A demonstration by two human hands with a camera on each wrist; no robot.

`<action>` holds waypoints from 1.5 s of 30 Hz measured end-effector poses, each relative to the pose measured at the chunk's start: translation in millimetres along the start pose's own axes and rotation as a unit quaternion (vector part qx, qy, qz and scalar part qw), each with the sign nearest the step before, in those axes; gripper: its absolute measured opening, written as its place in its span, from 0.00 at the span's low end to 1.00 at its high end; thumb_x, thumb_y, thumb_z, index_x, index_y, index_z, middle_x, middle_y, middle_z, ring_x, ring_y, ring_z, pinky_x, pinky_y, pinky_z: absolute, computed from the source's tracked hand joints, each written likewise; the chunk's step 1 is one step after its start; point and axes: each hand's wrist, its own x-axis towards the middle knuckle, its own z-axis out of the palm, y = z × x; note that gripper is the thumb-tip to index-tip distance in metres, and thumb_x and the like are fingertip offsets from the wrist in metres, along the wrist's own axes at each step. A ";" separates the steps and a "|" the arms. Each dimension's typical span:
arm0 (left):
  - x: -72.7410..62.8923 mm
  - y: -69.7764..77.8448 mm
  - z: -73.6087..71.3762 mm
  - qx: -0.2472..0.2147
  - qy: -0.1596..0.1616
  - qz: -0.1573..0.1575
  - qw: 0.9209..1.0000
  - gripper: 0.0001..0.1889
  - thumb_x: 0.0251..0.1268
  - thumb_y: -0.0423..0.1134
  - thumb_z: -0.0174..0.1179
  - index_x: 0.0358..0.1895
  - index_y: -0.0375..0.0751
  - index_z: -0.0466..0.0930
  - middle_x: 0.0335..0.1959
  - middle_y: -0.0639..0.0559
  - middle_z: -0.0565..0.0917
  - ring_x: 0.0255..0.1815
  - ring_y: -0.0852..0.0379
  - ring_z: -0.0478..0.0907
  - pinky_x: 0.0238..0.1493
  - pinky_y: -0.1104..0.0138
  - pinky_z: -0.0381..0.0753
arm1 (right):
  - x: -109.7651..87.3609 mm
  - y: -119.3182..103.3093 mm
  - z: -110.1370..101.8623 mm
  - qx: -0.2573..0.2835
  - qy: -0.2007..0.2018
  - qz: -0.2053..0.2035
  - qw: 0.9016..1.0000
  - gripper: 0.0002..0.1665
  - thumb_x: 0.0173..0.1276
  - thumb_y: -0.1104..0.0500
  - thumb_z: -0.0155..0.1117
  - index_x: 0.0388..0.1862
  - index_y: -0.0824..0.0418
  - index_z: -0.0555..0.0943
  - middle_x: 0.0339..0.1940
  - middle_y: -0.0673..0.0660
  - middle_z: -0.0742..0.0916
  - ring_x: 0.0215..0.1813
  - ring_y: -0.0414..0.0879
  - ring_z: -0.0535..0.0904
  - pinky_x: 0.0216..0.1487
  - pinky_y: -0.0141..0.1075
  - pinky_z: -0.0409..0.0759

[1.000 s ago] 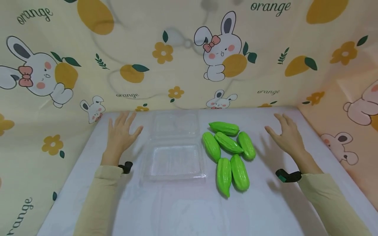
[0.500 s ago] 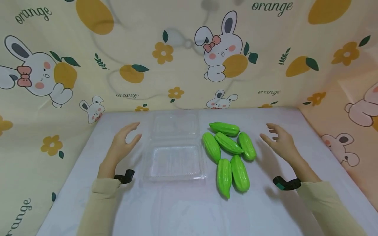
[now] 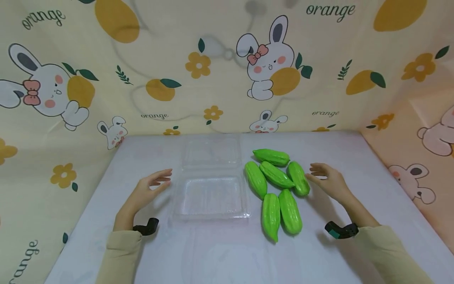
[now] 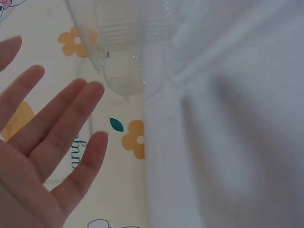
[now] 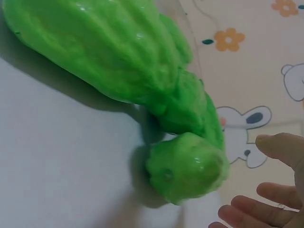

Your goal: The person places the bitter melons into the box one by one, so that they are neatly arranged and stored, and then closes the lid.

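Note:
My left hand (image 3: 144, 191) hovers to the left of a clear plastic clamshell box (image 3: 213, 197), apart from it, fingers extended and holding nothing. In the left wrist view the left hand (image 4: 52, 147) shows its fingers spread, with part of the box (image 4: 133, 28) beyond them. The box lies open, its lid (image 3: 213, 154) flat toward the back. Just right of the green bitter gourds is my right hand (image 3: 330, 182), its thumb close to the rightmost bitter gourd (image 3: 298, 178). Through the right wrist camera, the right hand (image 5: 270, 190) is loosely bent and grips nothing.
Several bitter gourds lie bunched right of the box, including a back one (image 3: 271, 157) and a front one (image 3: 271, 217). The white table (image 3: 227, 256) ends at a printed cloth wall (image 3: 198, 94). A cloth side (image 3: 411, 165) rises at the right.
Both hands have come down and nearer the person, fingers bending from a spread pose. The right hand has shifted left toward the bitter gourds. Box and gourds stay in place.

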 end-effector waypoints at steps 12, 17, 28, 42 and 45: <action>-9.9 -23.3 13.7 -0.087 -0.064 0.016 0.994 0.26 0.68 0.38 0.59 0.67 0.35 0.69 0.63 0.36 0.78 0.56 0.52 0.81 0.55 0.74 0.78 | 0.1 12.5 19.3 0.089 -0.061 0.068 0.992 0.43 0.71 0.46 0.59 0.71 0.74 0.59 0.63 0.77 0.75 0.63 0.70 0.73 0.52 0.44 0.83; -9.6 -25.1 19.5 -0.094 -0.079 0.010 0.992 0.27 0.66 0.39 0.61 0.67 0.36 0.69 0.64 0.38 0.77 0.59 0.40 0.78 0.57 0.67 0.78 | -1.6 14.5 23.9 0.120 -0.080 0.101 0.984 0.43 0.71 0.46 0.59 0.71 0.75 0.59 0.65 0.78 0.72 0.64 0.68 0.72 0.43 0.29 0.81; -4.1 -24.8 22.6 -0.096 -0.085 0.002 0.992 0.28 0.65 0.40 0.62 0.67 0.39 0.69 0.65 0.40 0.77 0.61 0.40 0.76 0.61 0.57 0.77 | 1.1 17.2 19.7 0.120 -0.085 0.126 0.981 0.42 0.71 0.41 0.57 0.69 0.73 0.65 0.67 0.74 0.73 0.38 0.26 0.75 0.41 0.26 0.80; -5.2 -22.8 20.9 -0.119 -0.105 -0.019 0.987 0.31 0.65 0.42 0.62 0.70 0.38 0.65 0.68 0.37 0.72 0.66 0.38 0.73 0.64 0.56 0.77 | 4.8 5.9 -3.5 0.106 -0.106 0.105 0.983 0.43 0.72 0.41 0.53 0.71 0.72 0.62 0.70 0.74 0.69 0.53 0.40 0.75 0.52 0.34 0.77; -5.9 -23.2 20.7 -0.135 -0.111 -0.019 0.984 0.31 0.66 0.41 0.62 0.70 0.36 0.64 0.69 0.36 0.71 0.67 0.36 0.72 0.63 0.59 0.77 | 6.3 1.4 -6.2 0.110 -0.110 0.107 0.982 0.43 0.72 0.40 0.52 0.71 0.72 0.61 0.71 0.74 0.68 0.61 0.50 0.73 0.56 0.39 0.76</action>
